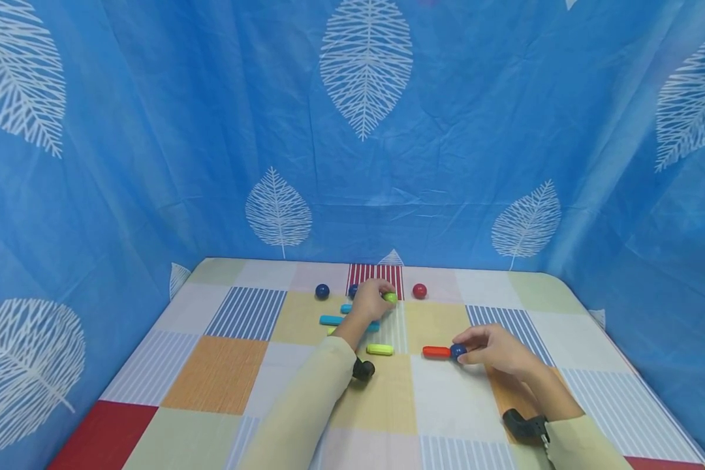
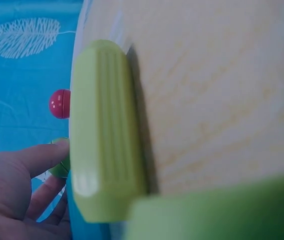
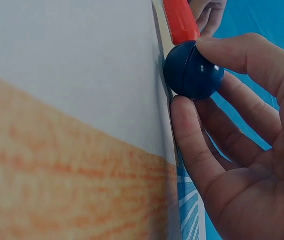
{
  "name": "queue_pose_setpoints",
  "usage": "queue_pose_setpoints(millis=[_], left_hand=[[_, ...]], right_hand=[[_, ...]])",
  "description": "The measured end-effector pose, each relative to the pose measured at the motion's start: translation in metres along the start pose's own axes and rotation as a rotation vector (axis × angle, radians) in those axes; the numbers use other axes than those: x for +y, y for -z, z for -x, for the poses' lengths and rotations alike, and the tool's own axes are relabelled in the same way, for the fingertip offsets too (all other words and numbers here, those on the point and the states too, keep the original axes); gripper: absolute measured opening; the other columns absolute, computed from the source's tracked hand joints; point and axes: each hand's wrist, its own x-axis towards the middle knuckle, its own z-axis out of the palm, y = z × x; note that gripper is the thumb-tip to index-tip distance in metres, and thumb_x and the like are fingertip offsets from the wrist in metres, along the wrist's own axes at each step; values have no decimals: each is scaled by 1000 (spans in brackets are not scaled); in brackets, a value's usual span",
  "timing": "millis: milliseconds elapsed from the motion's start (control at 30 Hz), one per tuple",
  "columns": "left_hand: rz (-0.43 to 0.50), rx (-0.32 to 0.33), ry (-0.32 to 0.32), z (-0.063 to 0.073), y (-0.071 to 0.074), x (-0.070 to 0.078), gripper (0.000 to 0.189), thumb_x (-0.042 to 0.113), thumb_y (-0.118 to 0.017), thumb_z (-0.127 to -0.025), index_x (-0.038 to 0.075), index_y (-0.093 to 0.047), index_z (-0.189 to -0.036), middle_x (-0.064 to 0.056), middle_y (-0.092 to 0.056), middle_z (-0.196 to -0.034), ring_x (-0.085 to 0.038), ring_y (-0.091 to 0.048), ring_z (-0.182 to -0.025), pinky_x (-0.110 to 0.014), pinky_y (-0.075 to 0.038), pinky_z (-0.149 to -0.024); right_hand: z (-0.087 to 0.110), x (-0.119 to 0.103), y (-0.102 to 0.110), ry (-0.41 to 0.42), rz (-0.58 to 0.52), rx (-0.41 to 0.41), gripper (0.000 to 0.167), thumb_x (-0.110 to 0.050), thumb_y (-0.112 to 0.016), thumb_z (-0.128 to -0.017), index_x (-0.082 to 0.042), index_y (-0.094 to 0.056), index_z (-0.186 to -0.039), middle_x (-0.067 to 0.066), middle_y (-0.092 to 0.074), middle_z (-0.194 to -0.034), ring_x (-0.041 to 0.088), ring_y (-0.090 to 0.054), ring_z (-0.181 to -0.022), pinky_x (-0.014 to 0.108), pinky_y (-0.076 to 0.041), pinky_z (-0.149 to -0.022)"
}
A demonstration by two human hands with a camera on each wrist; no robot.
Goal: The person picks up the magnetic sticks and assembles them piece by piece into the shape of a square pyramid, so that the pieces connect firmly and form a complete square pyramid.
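Observation:
My left hand reaches to the far middle of the table and holds a green ball between thumb and fingers. In the left wrist view, the thumb lies against this green ball, partly hidden by a yellow-green rod. Farther right and nearer, my right hand grips a dark blue ball with thumb and fingertips. That ball touches the end of a red rod lying on the cloth; whether they are joined, I cannot tell.
Along the back are a red ball and dark blue balls, one partly behind my left hand. Light blue rods lie around and under the left wrist, near a yellow-green rod. Blue leaf-print curtains surround the patchwork-covered table.

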Motion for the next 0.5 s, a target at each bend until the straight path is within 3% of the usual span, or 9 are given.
queue_pose_setpoints(millis=[267,500], left_hand=[[-14,2,-24,0,1,-2,23,7,-80,-87,13,-76,-109,-6,-75,-112,-22,-67,-108,-38,-57,-95],[84,-38,-37,8,5,-3,31,11,-81,-88,13,-75,-119,-3,-74,-110,-16,-66,-99,-31,-58,-86]], right_hand=[[1,-1,0,-7,-2,5,34,-13,-84,-82,-3,-74,-114,11,-75,-108,22,-66,-97,22,-54,-80],[2,-1,0,-24,1,10,34,-14,-84,-82,-4,-75,-114,10,-75,-108,18,-66,-95,22,-54,-80]])
